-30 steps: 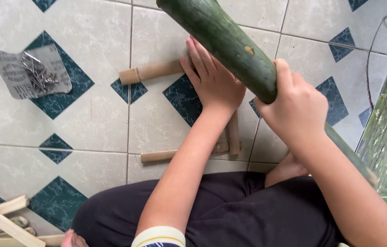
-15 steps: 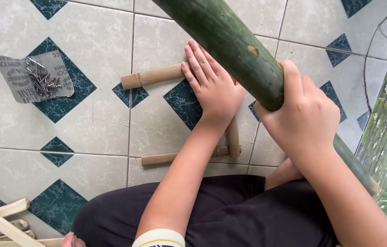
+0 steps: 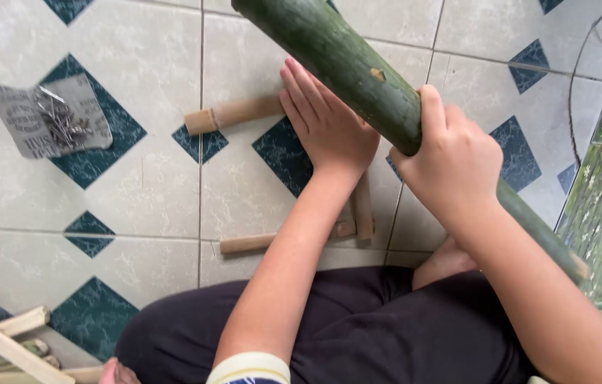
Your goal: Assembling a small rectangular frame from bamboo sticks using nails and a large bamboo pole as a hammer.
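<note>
The thick green bamboo pole (image 3: 347, 67) runs on a slant from the far centre of the scene down to the near right, raised above the tiled floor (image 3: 137, 213); the right hand (image 3: 454, 160) is clamped round its middle, thumb up over the top and fingers wrapped under; compared with a second ago the pole sits a little further left and its far end reaches higher in view, so it looks as though it is being drawn across over the small pieces rather than resting.

The left hand (image 3: 329, 128) lies flat, fingers together and stretched out, holding nothing; it presses down just under the pole, its fingertips touching the end of a short tan bamboo piece (image 3: 233, 114) lying on the floor; this hand has hardly shifted between the pictures. Both forearms reach forward from the lap, the left one straight, the right bent slightly at the wrist.

Near the left wrist lie further short tan sticks (image 3: 301, 235), one crosswise and two upright beside it; far left a scrap of grey paper (image 3: 45, 117) carries a heap of nails (image 3: 62, 121); at the near left corner split bamboo slats (image 3: 2, 341) are stacked.
</note>
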